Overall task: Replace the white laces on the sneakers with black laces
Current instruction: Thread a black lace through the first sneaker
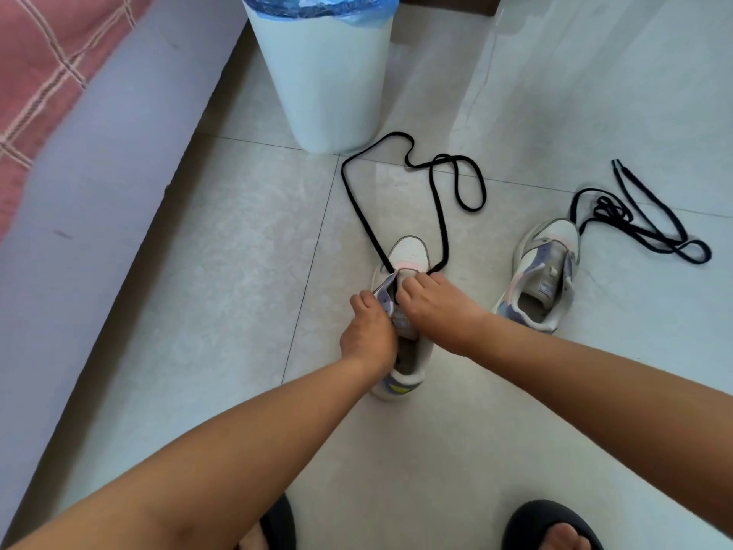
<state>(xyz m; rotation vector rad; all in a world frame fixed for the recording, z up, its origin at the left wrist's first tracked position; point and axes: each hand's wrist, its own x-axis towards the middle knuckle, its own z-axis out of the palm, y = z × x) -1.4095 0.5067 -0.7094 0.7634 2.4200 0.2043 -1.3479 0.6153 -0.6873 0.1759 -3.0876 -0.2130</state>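
Observation:
A white sneaker with lilac and pink trim [408, 252] stands on the floor tiles, toe pointing away from me. A black lace [440, 216] runs through its front eyelets, and both ends trail forward in loops across the floor. My left hand [367, 331] grips the lilac eyelet flap on the shoe's left side. My right hand [432, 301] pinches the shoe's upper at the front eyelets, where the lace enters. A second sneaker [545, 271] stands to the right with no lace in it. Another black lace [642, 220] lies tangled beside its toe.
A white bin with a blue liner [321, 73] stands just beyond the laces. A grey bed frame [99, 192] with a pink checked cover runs along the left. My feet in black slippers [551, 525] are at the bottom edge.

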